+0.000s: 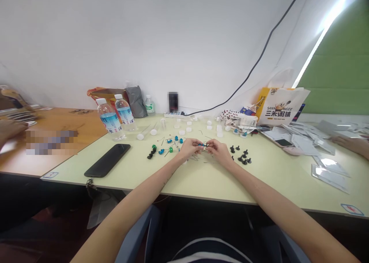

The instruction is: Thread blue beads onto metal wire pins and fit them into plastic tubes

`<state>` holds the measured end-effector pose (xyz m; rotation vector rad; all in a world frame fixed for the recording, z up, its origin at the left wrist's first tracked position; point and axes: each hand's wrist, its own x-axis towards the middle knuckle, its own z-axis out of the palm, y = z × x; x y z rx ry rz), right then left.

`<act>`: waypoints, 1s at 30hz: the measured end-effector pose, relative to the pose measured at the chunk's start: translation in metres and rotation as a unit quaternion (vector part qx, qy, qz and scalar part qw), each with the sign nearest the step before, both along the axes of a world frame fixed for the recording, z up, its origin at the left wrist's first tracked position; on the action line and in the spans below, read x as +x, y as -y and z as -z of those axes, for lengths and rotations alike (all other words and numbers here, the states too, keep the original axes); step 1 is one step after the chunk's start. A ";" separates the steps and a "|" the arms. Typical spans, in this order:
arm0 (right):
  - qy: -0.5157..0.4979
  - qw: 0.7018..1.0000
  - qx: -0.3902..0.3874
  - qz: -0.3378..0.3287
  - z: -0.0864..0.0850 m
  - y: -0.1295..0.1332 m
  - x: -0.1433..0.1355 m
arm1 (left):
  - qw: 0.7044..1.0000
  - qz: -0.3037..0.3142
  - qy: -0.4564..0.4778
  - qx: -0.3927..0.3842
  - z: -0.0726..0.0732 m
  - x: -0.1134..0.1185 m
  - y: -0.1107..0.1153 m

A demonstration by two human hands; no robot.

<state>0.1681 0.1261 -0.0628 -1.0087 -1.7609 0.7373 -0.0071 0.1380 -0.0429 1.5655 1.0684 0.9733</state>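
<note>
Above the middle of the pale green table (161, 178), my left hand (190, 149) pinches a small blue piece (201, 144). Facing it, my right hand (218, 149) pinches a small black piece (205, 145) at its fingertips. The two pieces meet or nearly meet between my fingers; whether they are joined cannot be made out. Beneath my hands lie thin metal rods (194, 158). Several loose blue pieces (169, 141) and a green piece (171, 150) are left of my left hand. Black stemmed pieces (245, 154) are scattered right of my right hand.
A black phone (108, 160) lies left, with two water bottles (110, 120) behind it. White round caps (182, 132) and clear tubes (147, 131) sit towards the wall. A paper bag (281, 106) and flat clear packets (330, 176) are right. Other people's hands (13, 131) show at both sides.
</note>
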 end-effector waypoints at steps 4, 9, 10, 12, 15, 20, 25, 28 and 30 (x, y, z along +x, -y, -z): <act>0.000 1.000 0.002 -0.003 -0.001 0.001 0.000 | 1.000 0.000 0.007 0.002 0.001 0.000 -0.001; -0.001 1.000 0.008 -0.007 0.000 0.001 0.001 | 1.000 0.007 0.010 0.005 0.004 0.000 -0.004; 0.000 1.000 0.010 -0.006 0.001 0.000 0.001 | 1.000 0.007 0.009 0.006 0.004 0.000 -0.004; 0.001 1.000 0.012 -0.003 0.002 -0.001 0.001 | 1.000 0.006 0.009 0.005 0.003 0.000 -0.003; 0.001 1.000 0.010 0.000 0.003 -0.001 0.001 | 1.000 0.010 0.013 0.001 0.002 0.000 -0.003; -0.007 1.000 0.004 0.002 0.001 0.000 0.001 | 1.000 0.012 0.021 0.001 0.003 0.000 -0.004; -0.003 1.000 0.007 0.004 0.002 0.000 0.001 | 1.000 0.012 0.023 -0.001 0.002 0.000 -0.004; 0.000 1.000 0.010 0.005 0.003 0.000 0.001 | 1.000 0.012 0.017 0.001 0.003 0.000 -0.004; -0.002 1.000 0.009 0.004 0.003 -0.001 0.001 | 1.000 0.011 0.017 0.000 0.004 0.000 -0.004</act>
